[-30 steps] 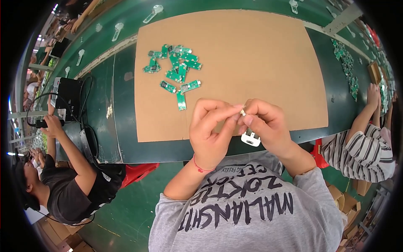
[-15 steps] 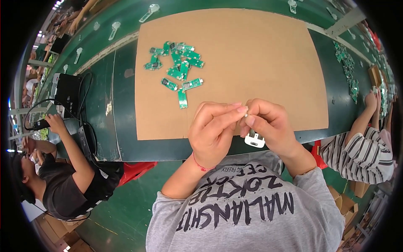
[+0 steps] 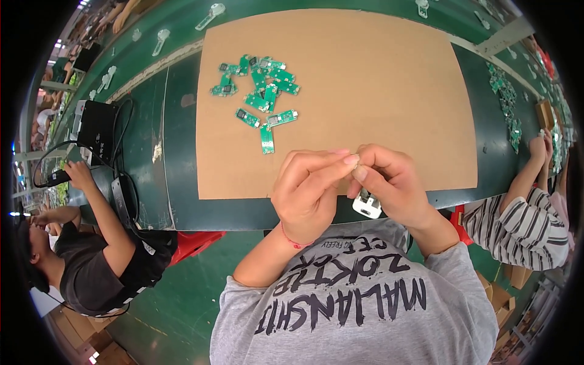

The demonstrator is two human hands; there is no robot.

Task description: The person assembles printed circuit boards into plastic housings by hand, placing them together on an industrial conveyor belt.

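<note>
Head view: what lies closest, and how do the hands stand?

The grey shirt (image 3: 365,322) fills the bottom; above it the left hand (image 3: 307,194) has thumb and forefinger pinched together, their tips meeting those of the right hand (image 3: 392,185); a small pale piece (image 3: 356,165) sits between the tips (mostly hidden, so I can't tell its shape).

And the right hand?

Its thumb and forefinger close in on the same spot; its fingers are curled around a white housing (image 3: 367,207) with a dark slot in its end, which shows below the thumb, just over the near table edge; a red bracelet (image 3: 297,245) circles the left wrist.

What is beyond them?

A brown cardboard sheet (image 3: 389,79) on the dark green table (image 3: 182,176); green circuit boards (image 3: 267,140) lie in a loose heap on its left part, some overlapping, well apart from the hands.

Farther out?

Left, a co-worker in black (image 3: 91,267) reaches toward a black box (image 3: 96,134) with cables; right, a co-worker in striped clothing (image 3: 517,219) sits near more boards (image 3: 505,100); past the sheet, pale clear parts (image 3: 210,16) lie scattered on a green surface.
</note>
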